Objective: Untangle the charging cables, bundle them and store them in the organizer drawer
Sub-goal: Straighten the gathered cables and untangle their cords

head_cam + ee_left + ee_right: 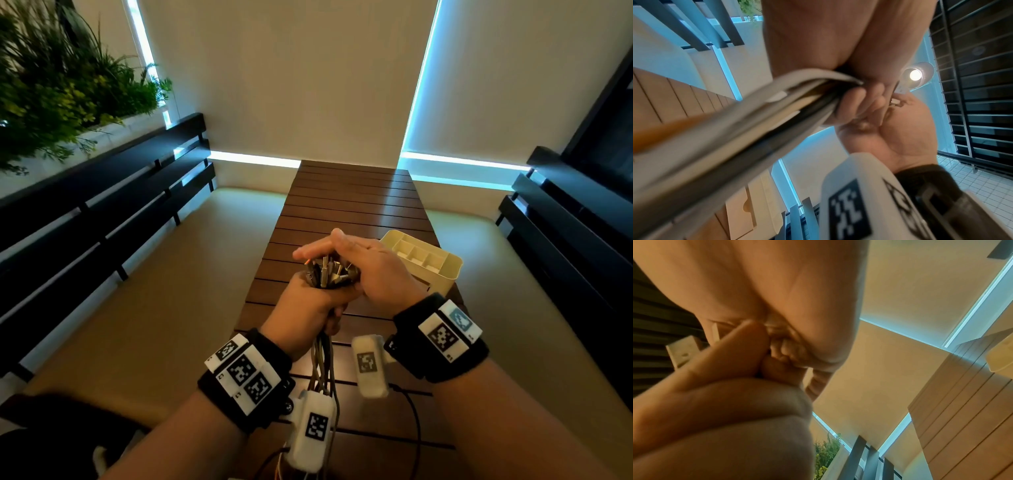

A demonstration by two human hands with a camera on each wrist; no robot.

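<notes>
Left hand [310, 301] grips cables [329, 274] — right hand [370, 270] rests atop plugs.

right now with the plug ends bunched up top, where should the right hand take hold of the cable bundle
Just below the left hand, round the cords of the cable bundle, coming in from the right. There they hang straight and parallel; the plug ends above splay unevenly.

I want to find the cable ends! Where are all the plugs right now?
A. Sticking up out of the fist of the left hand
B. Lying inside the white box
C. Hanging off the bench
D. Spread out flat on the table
A. The left hand grips the cables in a fist, and the plugs poke out of its top, under the right hand; the white organizer holds none that show.
</notes>
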